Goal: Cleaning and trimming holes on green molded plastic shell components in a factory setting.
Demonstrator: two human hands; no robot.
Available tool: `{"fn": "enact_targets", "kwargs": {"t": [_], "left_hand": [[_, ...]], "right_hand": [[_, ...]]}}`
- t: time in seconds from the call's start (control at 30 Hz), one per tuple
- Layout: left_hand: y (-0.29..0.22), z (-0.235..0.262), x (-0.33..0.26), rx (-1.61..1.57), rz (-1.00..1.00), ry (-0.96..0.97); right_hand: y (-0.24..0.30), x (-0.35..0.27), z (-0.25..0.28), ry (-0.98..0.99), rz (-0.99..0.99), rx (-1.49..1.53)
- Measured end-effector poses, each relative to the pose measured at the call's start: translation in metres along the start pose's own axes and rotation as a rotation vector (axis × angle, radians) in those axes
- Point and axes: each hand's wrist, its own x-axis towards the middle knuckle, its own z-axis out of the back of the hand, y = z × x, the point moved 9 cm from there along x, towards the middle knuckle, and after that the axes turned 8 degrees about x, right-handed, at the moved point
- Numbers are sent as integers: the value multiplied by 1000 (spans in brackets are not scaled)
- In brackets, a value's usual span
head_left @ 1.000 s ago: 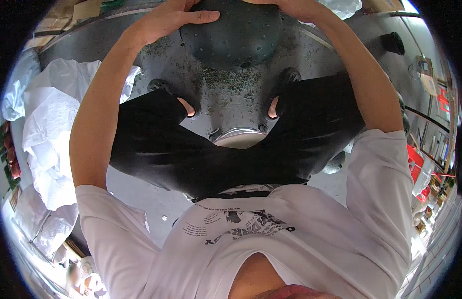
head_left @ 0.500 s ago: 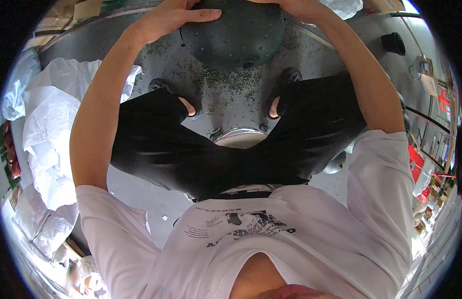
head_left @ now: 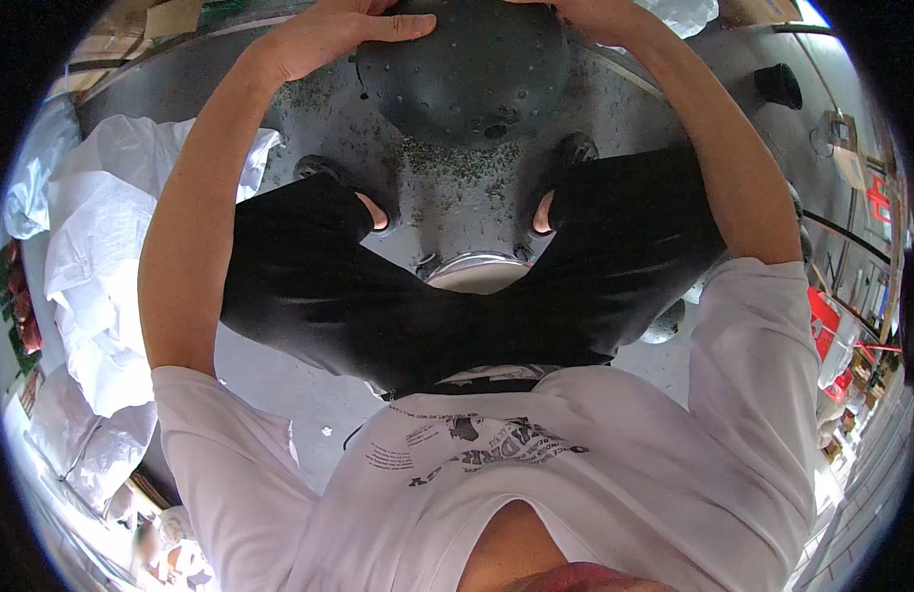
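Observation:
Between my hands, at the top of the view, is a large dark green rounded object (head_left: 462, 74) with small spots or holes over its surface. I cannot make out its exact kind, and its far side is cut off by the picture's edge. My left hand (head_left: 324, 35) grips its upper left, thumb stretched along it and the other fingers mostly out of sight. On the upper right, my right hand (head_left: 595, 18) is closed at its rim, fingers largely cut off. Below it, small green bits (head_left: 452, 173) lie scattered on the grey floor between my feet.
White plastic sheeting (head_left: 102, 266) is heaped at my left. A dark bucket (head_left: 777, 87) stands at the far right, near cardboard (head_left: 847, 166) and red items (head_left: 822, 321). A round stool seat (head_left: 476, 274) shows between my legs. Clear plastic (head_left: 682, 14) lies beyond my right arm.
The dark green object has tipped or shifted slightly toward me, its near edge now lower in the view. Both hands keep nearly the same places on it.

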Motion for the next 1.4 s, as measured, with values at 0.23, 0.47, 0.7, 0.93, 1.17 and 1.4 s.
{"fn": "enact_targets", "kwargs": {"t": [0.23,0.47,0.7,0.93,1.17,1.4], "left_hand": [[5,-4,1,-118,7,48],[3,-2,1,-39,21,73],[1,-1,1,-93,-15,93],[5,19,1,15,-97,-55],[34,9,16,528,-76,-161],[32,-11,17,396,-223,-116]], "right_hand": [[-4,3,-1,31,-14,88],[2,2,-3,49,19,80],[4,-1,-5,20,-19,74],[18,-1,1,-23,57,196],[-14,0,-5,74,-141,-320],[-15,-2,-18,183,-87,-497]]}}
